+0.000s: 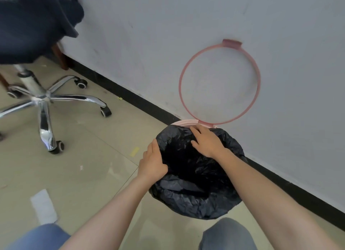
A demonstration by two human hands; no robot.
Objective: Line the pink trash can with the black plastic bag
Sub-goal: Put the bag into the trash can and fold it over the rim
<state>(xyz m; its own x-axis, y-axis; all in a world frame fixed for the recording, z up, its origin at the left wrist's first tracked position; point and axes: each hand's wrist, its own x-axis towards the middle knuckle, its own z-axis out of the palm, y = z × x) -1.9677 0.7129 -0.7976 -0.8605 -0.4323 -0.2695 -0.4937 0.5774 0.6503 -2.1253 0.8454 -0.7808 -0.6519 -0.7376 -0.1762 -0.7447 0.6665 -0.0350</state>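
Note:
The black plastic bag [196,184] is draped over the pink trash can, whose rim [183,122] shows only at the far side by the wall. The can's pink ring lid [220,81] is flipped up against the white wall. My left hand [152,160] grips the bag's edge on the left side of the rim. At the far edge my right hand [205,140] presses on the bag with its fingers spread over the plastic near the bare pink rim. The can's body is hidden under the bag.
An office chair with a chrome star base [44,98] and dark seat [28,25] stands to the left. A black baseboard [130,98] runs along the wall. A white paper scrap [43,205] lies on the tiled floor. My knees in jeans [227,234] are at the bottom.

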